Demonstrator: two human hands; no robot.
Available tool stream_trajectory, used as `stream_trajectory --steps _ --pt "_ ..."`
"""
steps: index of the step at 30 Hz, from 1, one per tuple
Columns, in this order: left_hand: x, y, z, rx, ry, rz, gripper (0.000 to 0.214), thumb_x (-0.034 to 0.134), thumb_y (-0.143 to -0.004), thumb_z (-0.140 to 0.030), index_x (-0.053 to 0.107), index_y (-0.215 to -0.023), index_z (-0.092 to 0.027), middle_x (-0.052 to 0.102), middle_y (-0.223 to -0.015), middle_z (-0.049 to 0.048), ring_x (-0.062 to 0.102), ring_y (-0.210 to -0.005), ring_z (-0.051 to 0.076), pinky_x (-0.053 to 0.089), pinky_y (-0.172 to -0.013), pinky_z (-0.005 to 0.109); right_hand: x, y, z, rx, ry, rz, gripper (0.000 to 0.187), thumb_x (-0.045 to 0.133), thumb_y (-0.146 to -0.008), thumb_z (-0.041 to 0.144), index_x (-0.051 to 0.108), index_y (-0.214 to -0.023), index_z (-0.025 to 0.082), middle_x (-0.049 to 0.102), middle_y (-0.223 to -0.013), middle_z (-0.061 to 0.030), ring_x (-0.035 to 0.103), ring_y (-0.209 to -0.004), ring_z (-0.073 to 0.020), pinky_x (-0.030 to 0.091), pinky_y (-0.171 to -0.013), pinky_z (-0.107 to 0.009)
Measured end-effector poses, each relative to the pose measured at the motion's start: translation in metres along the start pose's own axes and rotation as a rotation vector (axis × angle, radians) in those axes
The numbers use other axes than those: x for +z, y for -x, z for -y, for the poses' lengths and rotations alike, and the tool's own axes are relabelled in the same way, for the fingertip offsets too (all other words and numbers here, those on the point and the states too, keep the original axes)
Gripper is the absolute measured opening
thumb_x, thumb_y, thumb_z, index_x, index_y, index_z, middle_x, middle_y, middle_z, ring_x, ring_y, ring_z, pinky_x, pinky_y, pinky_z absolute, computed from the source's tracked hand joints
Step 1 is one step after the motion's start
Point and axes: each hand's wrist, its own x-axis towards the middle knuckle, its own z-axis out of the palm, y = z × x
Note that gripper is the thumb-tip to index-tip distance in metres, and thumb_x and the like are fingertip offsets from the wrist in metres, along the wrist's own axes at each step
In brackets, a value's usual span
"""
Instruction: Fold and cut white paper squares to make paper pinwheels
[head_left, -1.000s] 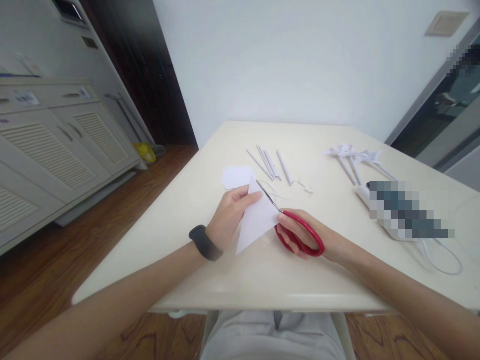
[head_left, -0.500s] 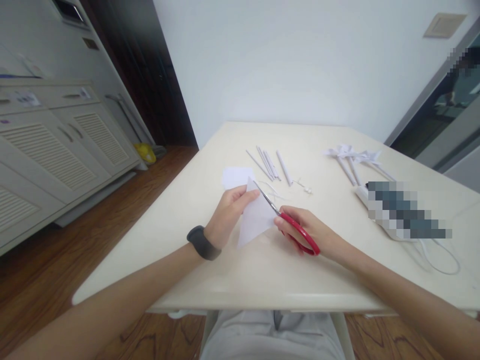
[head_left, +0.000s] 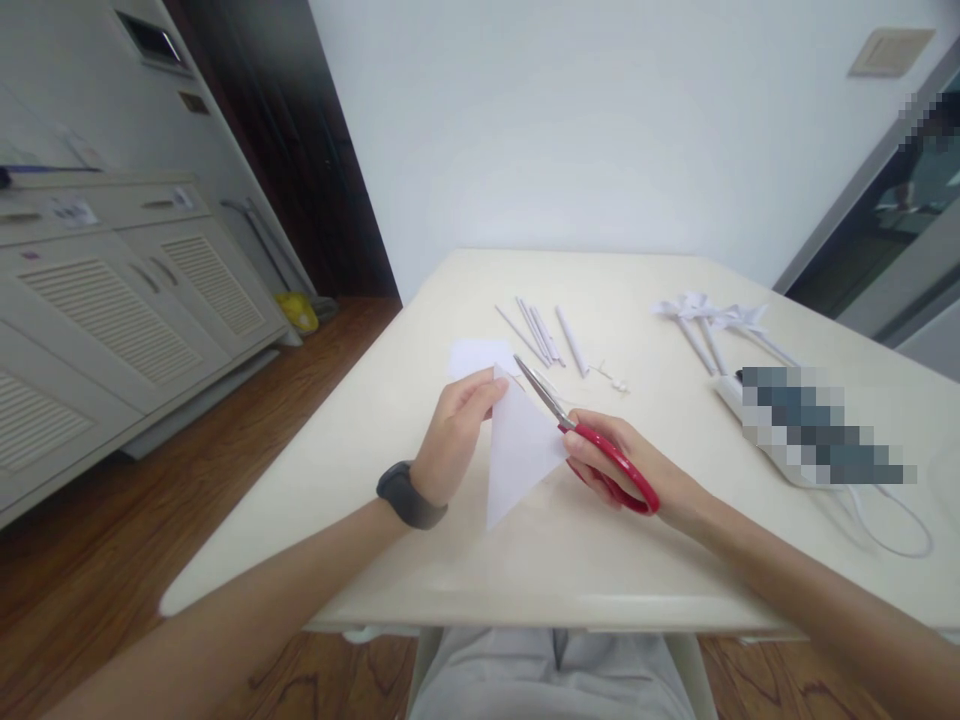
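Observation:
My left hand (head_left: 459, 425) pinches the upper corner of a white paper triangle (head_left: 517, 450), which hangs down between my hands. Red-handled scissors (head_left: 611, 460) are gripped in my right hand (head_left: 626, 450). Their blades point up and to the left, along the upper right edge of the triangle, and look closed or nearly so. Right by my right fingers lies the triangle's right corner; whether they hold it I cannot tell. Behind my left hand a flat white sheet (head_left: 480, 355) rests on the table.
Several rolled paper sticks (head_left: 541, 335) lie beyond my hands, with small paper scraps (head_left: 619, 384) nearby. At the right are paper pinwheels on sticks (head_left: 709, 315) and a white corded device (head_left: 772, 450), partly pixelated. The table (head_left: 360, 550) meets a wall at the back.
The scissors and my right hand have shifted slightly right and the blades have come away from the paper's top corner. The triangle hangs a little lower and shows more of itself.

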Motion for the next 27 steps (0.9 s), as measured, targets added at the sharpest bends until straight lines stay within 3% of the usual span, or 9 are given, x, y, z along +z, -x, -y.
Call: stream_trajectory --steps 5,9,16,27 --pt "-0.0003 0.0009 -0.0004 0.032 0.002 0.046 0.020 0.048 -0.083 -0.028 0.056 -0.069 -0.017 0.053 -0.069 -0.0005 0.048 -0.069 0.014 0.038 -0.065 0.024 -0.0028 -0.0004 0.0064 -0.086 0.074 0.033 0.041 0.035 -0.085 0.058 0.034 -0.068 0.020 0.038 -0.058 0.0033 0.037 -0.050 -0.0106 0.031 -0.049 -0.026" --pt "0.0009 0.0024 -0.0039 0.058 -0.011 0.074 0.014 0.053 -0.081 -0.028 0.060 -0.078 -0.016 0.061 -0.078 0.0014 0.054 -0.074 0.017 0.041 -0.068 0.025 -0.0043 -0.0008 0.0030 -0.138 0.085 0.063 0.036 0.031 -0.089 0.052 0.036 -0.073 0.020 0.040 -0.063 0.0022 0.038 -0.056 -0.0120 0.033 -0.056 -0.028" --pt "0.0026 0.0024 -0.0043 0.039 0.031 0.109 0.018 0.060 -0.077 -0.028 0.062 -0.090 -0.015 0.067 -0.091 0.0054 0.059 -0.087 0.021 0.045 -0.075 0.028 -0.0073 0.0023 0.0028 -0.084 0.038 0.105 0.033 0.036 -0.089 0.050 0.034 -0.073 0.021 0.038 -0.060 0.0035 0.035 -0.053 -0.0108 0.029 -0.050 -0.025" --pt "-0.0002 -0.0025 -0.0005 -0.030 0.110 0.124 0.019 0.061 -0.076 -0.029 0.063 -0.089 -0.014 0.067 -0.093 0.0065 0.061 -0.086 0.021 0.045 -0.077 0.030 -0.0066 0.0001 0.0006 -0.048 0.078 0.016 0.031 0.046 -0.086 0.046 0.037 -0.070 0.020 0.036 -0.059 0.0053 0.032 -0.051 -0.0089 0.028 -0.050 -0.024"
